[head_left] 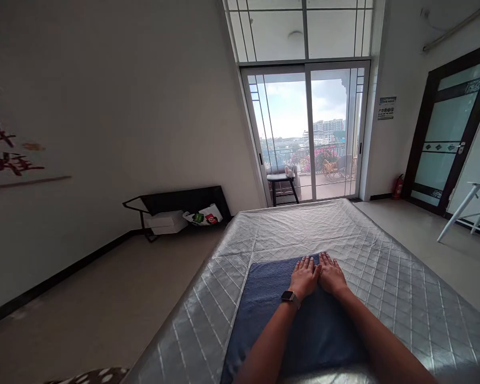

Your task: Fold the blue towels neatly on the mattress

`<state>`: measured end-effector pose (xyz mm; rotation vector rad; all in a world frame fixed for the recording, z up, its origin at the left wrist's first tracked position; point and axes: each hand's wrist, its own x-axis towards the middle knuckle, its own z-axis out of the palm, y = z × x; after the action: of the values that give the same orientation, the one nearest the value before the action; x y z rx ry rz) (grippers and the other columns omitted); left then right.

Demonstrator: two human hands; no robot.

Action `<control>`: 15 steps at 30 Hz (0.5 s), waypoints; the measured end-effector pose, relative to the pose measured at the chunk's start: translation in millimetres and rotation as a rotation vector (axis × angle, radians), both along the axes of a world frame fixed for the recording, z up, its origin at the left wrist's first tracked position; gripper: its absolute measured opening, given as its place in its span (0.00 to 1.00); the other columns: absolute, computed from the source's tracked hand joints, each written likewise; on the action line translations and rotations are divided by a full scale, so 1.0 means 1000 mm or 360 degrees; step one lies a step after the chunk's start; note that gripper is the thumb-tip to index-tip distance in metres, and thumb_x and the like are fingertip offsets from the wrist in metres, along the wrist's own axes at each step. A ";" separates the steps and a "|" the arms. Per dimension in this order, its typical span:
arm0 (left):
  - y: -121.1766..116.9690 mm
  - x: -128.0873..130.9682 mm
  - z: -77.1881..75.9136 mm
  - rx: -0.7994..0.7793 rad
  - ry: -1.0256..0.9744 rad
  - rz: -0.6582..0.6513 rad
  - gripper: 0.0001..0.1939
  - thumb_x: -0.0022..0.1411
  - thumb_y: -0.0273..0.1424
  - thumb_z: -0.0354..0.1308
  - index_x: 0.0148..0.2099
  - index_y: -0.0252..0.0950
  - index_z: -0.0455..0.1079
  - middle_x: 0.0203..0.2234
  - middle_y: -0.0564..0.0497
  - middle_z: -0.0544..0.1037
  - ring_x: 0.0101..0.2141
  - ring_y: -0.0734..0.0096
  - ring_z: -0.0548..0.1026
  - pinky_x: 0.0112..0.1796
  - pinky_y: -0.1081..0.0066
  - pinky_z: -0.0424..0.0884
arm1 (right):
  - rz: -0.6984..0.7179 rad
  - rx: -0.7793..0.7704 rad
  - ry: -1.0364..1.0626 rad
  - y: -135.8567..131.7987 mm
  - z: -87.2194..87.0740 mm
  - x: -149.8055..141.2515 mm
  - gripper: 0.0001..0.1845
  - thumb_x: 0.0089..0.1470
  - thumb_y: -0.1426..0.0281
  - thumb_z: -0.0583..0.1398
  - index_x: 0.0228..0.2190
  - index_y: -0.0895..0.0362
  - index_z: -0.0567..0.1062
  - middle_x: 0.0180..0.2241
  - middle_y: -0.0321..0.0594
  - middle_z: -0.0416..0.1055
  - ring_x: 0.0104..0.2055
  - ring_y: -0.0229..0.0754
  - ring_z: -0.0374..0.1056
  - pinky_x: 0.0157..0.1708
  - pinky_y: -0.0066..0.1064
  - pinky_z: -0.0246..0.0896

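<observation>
A dark blue towel (270, 298) lies spread flat on the silver quilted cover (200, 309) of a bed or table. My left hand (304, 276), with a watch (290, 297) on its wrist, rests palm down near the towel's far edge, fingers stretched out. Beside it, my right hand (331, 272) lies palm down at the towel's far right corner, its fingers extended too. The two thumbs are close together or touching. My forearms hide part of the towel's near right side.
Beyond the cover stand a dark stool (282, 178) and a sliding glass door (308, 133). A black rack (180, 205) with white boxes (164, 221) is at the left wall. At right are a fire extinguisher (398, 188), a dark-framed door (448, 133) and a white stool (468, 208).
</observation>
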<state>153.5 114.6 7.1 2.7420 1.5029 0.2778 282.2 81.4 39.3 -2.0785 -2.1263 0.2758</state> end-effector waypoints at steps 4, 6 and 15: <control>0.007 -0.044 -0.003 -0.0095 -0.0013 0.0288 0.33 0.75 0.46 0.33 0.72 0.33 0.55 0.69 0.39 0.58 0.70 0.53 0.53 0.67 0.50 0.53 | -0.0025 0.0009 0.0022 0.002 -0.004 -0.001 0.36 0.68 0.61 0.41 0.70 0.68 0.49 0.72 0.51 0.44 0.75 0.45 0.36 0.70 0.42 0.32; 0.010 -0.083 -0.001 -0.0120 0.0010 0.0453 0.34 0.75 0.46 0.34 0.72 0.31 0.56 0.70 0.38 0.57 0.70 0.54 0.51 0.67 0.52 0.51 | -0.0033 0.0007 0.0034 0.003 -0.005 -0.001 0.37 0.68 0.60 0.40 0.70 0.67 0.49 0.72 0.50 0.43 0.75 0.44 0.35 0.70 0.42 0.30; 0.019 -0.194 -0.002 -0.0112 0.0104 0.0893 0.37 0.74 0.46 0.32 0.71 0.24 0.54 0.70 0.34 0.55 0.70 0.54 0.52 0.67 0.55 0.52 | -0.0047 -0.0018 0.0091 0.002 -0.003 -0.002 0.37 0.68 0.60 0.40 0.70 0.67 0.48 0.72 0.49 0.41 0.75 0.44 0.35 0.71 0.41 0.29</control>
<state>-40.8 133.2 5.3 2.2381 2.2246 0.1281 280.2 83.7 36.4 -2.0807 -2.0645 0.3404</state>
